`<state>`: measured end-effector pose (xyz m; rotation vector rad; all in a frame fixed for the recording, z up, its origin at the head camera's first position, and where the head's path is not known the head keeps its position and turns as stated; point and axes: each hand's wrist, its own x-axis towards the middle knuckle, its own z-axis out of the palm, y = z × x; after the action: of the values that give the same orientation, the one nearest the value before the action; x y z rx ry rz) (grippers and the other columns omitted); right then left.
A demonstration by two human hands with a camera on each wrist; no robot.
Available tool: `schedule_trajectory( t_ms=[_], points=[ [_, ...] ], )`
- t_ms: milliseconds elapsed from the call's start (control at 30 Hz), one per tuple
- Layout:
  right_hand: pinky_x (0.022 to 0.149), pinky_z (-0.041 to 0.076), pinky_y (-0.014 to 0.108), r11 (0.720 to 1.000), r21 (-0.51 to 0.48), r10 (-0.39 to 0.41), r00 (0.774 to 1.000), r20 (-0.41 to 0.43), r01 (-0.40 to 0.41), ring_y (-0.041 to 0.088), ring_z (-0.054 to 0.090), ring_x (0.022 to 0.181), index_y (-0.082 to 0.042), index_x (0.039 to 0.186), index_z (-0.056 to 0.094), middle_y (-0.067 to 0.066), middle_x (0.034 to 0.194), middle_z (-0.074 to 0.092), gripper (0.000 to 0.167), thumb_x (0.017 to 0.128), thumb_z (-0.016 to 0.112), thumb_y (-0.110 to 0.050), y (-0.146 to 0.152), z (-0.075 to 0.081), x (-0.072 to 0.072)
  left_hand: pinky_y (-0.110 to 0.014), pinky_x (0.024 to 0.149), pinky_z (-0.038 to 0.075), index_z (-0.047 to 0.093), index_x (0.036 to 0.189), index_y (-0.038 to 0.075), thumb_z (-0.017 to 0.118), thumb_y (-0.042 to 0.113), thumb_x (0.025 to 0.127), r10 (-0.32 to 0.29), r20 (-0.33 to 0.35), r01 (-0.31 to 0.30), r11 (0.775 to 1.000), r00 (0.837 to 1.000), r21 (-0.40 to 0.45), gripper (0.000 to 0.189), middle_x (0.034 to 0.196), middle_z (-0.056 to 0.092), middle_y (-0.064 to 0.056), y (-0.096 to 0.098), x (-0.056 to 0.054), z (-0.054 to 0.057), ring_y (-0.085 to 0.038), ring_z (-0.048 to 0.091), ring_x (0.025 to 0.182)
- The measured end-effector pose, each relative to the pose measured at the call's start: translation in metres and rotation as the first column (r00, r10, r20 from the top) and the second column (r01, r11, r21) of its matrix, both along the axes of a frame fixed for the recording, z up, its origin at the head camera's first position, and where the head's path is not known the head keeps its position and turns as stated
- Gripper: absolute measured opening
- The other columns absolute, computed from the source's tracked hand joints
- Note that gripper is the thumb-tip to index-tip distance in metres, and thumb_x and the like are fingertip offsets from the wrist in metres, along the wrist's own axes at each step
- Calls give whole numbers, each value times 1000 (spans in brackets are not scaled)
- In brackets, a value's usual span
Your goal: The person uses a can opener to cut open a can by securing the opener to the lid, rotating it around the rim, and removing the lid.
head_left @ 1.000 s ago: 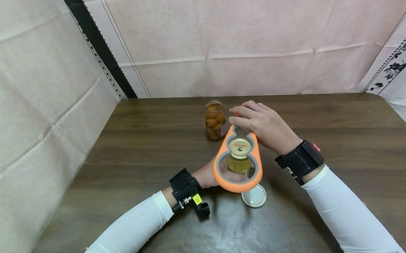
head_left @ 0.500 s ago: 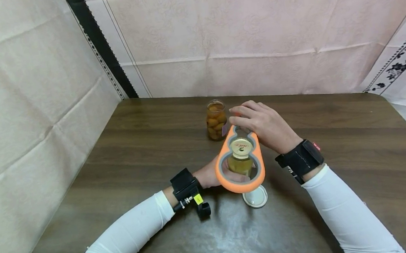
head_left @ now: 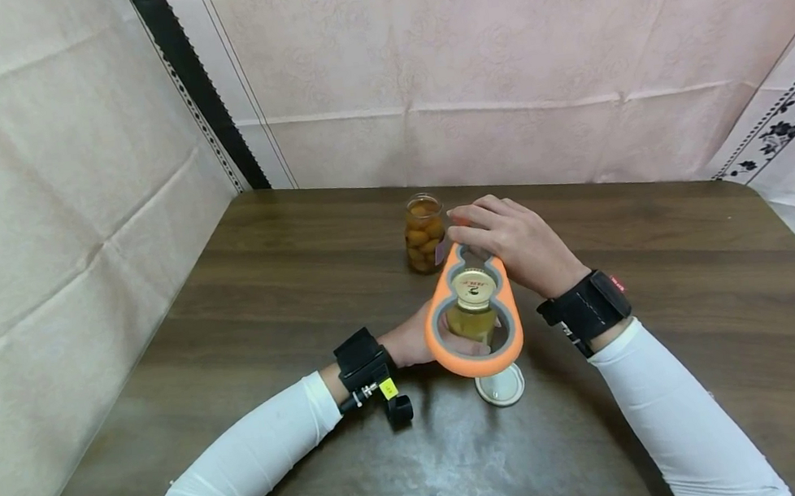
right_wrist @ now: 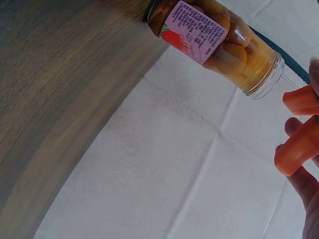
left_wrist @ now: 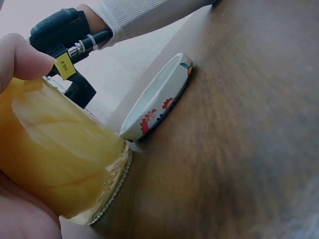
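Observation:
My left hand (head_left: pixel 408 342) grips a glass jar (head_left: pixel 471 325) of yellow contents, its thumb across the side in the left wrist view. A gold lid (head_left: pixel 474 288) tops this jar. Around the lid sits the narrower opening of an orange jar opener (head_left: pixel 513 325) with grey lining; its wide loop overlaps the jar body and left hand. My right hand (head_left: pixel 521 249) holds the opener's handles (right_wrist: pixel 299 145) at the far end, fingers over them. Right by those fingers stands an uncapped jar (head_left: pixel 425 235) of round amber fruit, with a purple label (right_wrist: pixel 194 31) in the right wrist view.
A loose white lid (head_left: pixel 500 388) lies inner side up on the brown wooden table (head_left: pixel 285 293), close to the held jar's base. Pale cloth (head_left: pixel 492 41) hangs behind the table's far edge and along the left side.
The orange jar opener's wide loop has swung slightly to the right, the gold lid shifting a little with it. Both hands keep their hold, and the uncapped jar and white lid stay put.

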<state>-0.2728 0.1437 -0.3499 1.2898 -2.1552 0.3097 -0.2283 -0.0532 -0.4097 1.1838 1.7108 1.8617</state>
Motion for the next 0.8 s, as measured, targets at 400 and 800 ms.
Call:
schedule_trajectory(
  t_ms=[400,800],
  points=[
    [91,54,45,1000,5,12,1000,-9,-12,28,61,111,-13,120,70,11,128,67,37,88,70,7,-1,0,-3,-36,110,46,0,161,37,88,22,79,-4,33,3,1000,999,6,121,123,65,-10,2,-2,-7,-19,64,111],
    [90,54,43,1000,0,20,1000,-10,-20,27,63,107,-12,119,71,11,129,68,35,89,69,6,-1,-1,-5,-36,104,52,-10,160,39,75,-14,74,29,14,-29,1000,999,-5,132,132,59,-16,3,-2,-9,-37,63,112]
  ],
)
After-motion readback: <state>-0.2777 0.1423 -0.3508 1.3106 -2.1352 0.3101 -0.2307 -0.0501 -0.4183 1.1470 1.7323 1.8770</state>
